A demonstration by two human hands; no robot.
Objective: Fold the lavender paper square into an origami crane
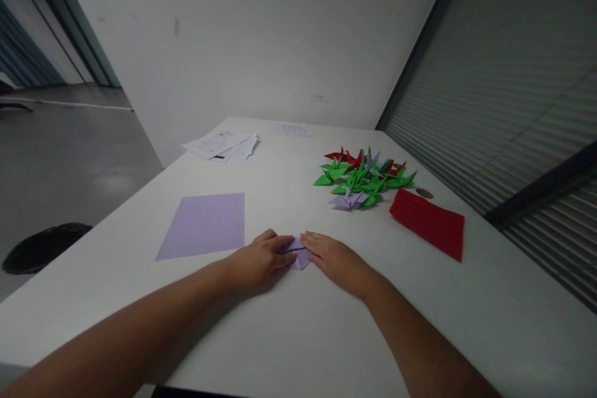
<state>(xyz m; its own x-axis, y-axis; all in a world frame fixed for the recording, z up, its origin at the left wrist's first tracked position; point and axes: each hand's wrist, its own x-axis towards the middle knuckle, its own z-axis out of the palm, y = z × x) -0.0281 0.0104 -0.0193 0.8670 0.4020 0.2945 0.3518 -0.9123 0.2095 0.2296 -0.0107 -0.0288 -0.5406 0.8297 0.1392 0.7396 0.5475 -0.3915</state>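
Observation:
A small folded piece of purple origami paper (301, 259) lies on the white table right in front of me, its creased flaps partly covered by fingers. My left hand (261, 260) grips its left side, with the thumb below and the fingers above, pressing it to the table. From the other side, my right hand (336, 262) holds the right edge between thumb and fingers. A flat, unfolded purple sheet (205, 224) rests just beyond my left hand.
Green, red and purple paper cranes (361, 177) are heaped at the right back. Nearer lies a red folded cloth or paper piece (429, 222), with a brown round object (424, 193) behind it. Printed papers (221, 145) sit at the far left. A wall and window blinds border the table (280, 186).

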